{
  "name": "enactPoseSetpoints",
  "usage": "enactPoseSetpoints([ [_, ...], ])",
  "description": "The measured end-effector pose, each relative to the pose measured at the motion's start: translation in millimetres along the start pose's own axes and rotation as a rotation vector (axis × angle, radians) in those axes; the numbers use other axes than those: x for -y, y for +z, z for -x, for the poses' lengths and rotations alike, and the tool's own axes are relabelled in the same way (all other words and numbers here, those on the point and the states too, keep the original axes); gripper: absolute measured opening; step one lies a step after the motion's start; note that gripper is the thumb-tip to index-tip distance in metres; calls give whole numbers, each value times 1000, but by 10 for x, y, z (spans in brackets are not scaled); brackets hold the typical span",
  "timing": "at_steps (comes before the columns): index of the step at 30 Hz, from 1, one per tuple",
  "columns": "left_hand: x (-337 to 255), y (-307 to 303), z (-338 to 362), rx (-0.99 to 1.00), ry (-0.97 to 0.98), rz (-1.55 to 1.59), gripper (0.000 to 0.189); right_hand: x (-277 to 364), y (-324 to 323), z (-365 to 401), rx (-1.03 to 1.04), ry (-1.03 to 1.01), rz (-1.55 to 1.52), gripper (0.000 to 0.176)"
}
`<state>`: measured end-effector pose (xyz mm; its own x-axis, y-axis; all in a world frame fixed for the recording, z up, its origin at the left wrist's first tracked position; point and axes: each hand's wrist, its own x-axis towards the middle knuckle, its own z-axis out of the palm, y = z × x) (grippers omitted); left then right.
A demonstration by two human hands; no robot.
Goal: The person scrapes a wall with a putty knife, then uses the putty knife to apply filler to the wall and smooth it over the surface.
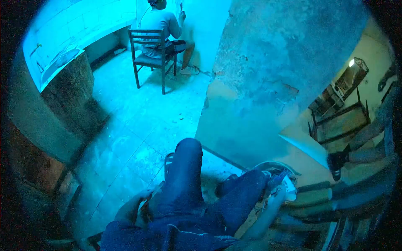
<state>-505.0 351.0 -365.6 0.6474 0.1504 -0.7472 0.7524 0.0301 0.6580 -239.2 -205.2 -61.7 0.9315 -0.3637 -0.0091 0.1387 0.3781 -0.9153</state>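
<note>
My left hand [145, 194] is low beside my left thigh [186, 171], close to a dark, narrow thing with a lighter edge. Dim light and the leg hide most of its fingers, and I cannot tell whether it grips anything. My right hand [279, 195] is beyond my right knee, at the rim of a round bucket-like container [268, 165]. A small white piece [289, 188] shows at its fingers, which are bent around it. Dark, cluttered contents lie in the container beside that hand.
Ahead, a person [157, 25] sits on a dark wooden chair [148, 62], facing the wall with one hand raised. A counter with a sink [67, 58] runs along the left. A wall corner [243, 121] stands close on the right; past it are a chair frame [341, 119] and another person's leg [364, 154].
</note>
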Motion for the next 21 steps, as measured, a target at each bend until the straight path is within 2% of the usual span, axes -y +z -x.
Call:
enactPoseSetpoints([
  [2,120,-26,67,-12,-21,71,44,163,456,39,-130,-12,45,11],
  [3,199,-41,115,-11,-35,62,44,87,521,-82,2,-117,130,8],
  [6,361,31,240,-64,-75,-17,44,-106,1021,-410,28,-6,136,9],
  [7,381,66,265,-87,-92,-44,44,-354,1076,-645,91,-57,237,12],
  [9,433,125,378,-153,-112,-106,44,-583,1468,-803,190,-8,395,17],
  [10,478,144,440,-183,-123,-126,44,-575,1820,-723,228,90,455,19],
  [12,582,181,585,-264,-148,-189,45,-999,2125,-854,439,141,433,17],
  [16,719,300,783,-490,-273,-306,46,-1943,2363,-871,687,279,497,20],
  [17,708,301,765,-530,-424,-318,52,-2126,2373,-834,778,293,500,19],
  [18,573,297,854,-535,-443,-321,52,-2256,2383,-786,782,312,496,19],
  [20,-202,359,1190,-539,-355,-381,49,-2436,2407,-715,850,263,812,18],
  [21,-48,321,1116,-525,-291,-380,47,-2413,2528,-662,845,286,815,18],
])
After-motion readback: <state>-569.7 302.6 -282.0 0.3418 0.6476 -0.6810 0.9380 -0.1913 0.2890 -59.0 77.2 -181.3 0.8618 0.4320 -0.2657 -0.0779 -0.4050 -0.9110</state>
